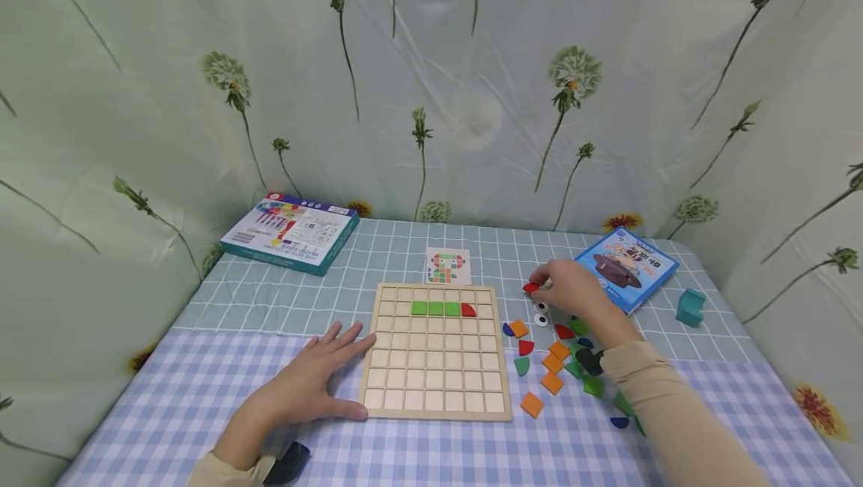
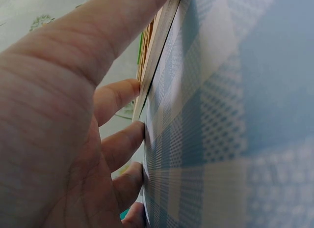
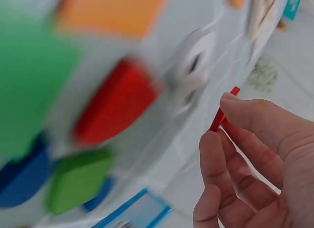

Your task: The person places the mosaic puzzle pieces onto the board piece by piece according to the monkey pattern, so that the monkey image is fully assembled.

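A wooden grid board (image 1: 434, 360) lies on the checked cloth, with a row of green squares (image 1: 435, 309) and a red quarter-circle piece (image 1: 468, 310) near its far side. My left hand (image 1: 313, 382) is spread at the board's left edge; thumb and index finger touch its rim. Between thumb and fingers, my right hand (image 1: 573, 292) pinches a red piece (image 3: 225, 109) seen edge-on, above the cloth right of the board. White eye pieces (image 1: 541, 319) lie close by that hand. A pattern card (image 1: 448, 266) with a figure of coloured tiles lies behind the board.
Loose orange squares (image 1: 532, 404), green, red and blue pieces are scattered right of the board, partly under my right forearm. A blue booklet (image 1: 627, 266) and a teal block (image 1: 691, 308) lie farther right. A flat box (image 1: 291, 232) lies at the back left.
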A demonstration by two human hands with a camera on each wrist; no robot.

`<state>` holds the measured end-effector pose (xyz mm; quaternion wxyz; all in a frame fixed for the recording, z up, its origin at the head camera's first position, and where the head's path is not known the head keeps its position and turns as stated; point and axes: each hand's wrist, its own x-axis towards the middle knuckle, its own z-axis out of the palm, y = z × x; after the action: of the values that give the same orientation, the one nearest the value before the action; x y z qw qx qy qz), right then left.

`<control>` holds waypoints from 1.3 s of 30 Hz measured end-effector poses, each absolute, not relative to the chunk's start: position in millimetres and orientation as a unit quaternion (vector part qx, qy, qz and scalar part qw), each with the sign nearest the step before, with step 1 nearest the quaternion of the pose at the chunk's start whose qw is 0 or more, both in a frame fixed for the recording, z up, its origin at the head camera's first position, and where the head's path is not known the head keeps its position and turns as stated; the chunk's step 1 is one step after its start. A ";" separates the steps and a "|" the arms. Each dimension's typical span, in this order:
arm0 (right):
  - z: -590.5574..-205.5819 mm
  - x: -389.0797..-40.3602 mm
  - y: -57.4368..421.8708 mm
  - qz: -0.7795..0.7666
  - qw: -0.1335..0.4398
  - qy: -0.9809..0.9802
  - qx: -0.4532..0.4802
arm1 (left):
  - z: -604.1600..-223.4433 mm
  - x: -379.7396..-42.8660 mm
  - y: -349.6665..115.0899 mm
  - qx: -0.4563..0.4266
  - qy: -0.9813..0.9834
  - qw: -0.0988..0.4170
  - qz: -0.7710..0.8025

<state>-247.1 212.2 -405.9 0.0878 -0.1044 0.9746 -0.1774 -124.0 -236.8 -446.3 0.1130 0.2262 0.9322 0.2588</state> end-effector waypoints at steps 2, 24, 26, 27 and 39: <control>-402.1 -247.2 201.7 -0.179 0.080 0.973 -0.121 | -446.4 -124.6 -236.8 0.227 0.932 0.113 0.258; -404.7 -246.7 79.7 -0.216 0.041 0.933 -0.285 | -449.1 -126.8 -238.2 0.235 0.931 0.109 0.258; -406.1 -246.0 70.8 -0.221 0.045 0.930 -0.289 | -449.3 -126.7 -238.5 0.234 0.931 0.110 0.258; -406.9 -245.8 66.4 -0.221 0.048 0.930 -0.291 | -449.4 -126.6 -238.6 0.233 0.931 0.111 0.257; -415.7 -245.9 33.5 -0.213 0.069 0.929 -0.295 | -449.3 -125.6 -238.9 0.232 0.932 0.110 0.255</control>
<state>-245.9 33.5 -415.7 0.0694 -0.2950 0.9289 -0.2129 -125.6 -238.9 -449.3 0.1096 0.2324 0.9321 0.2555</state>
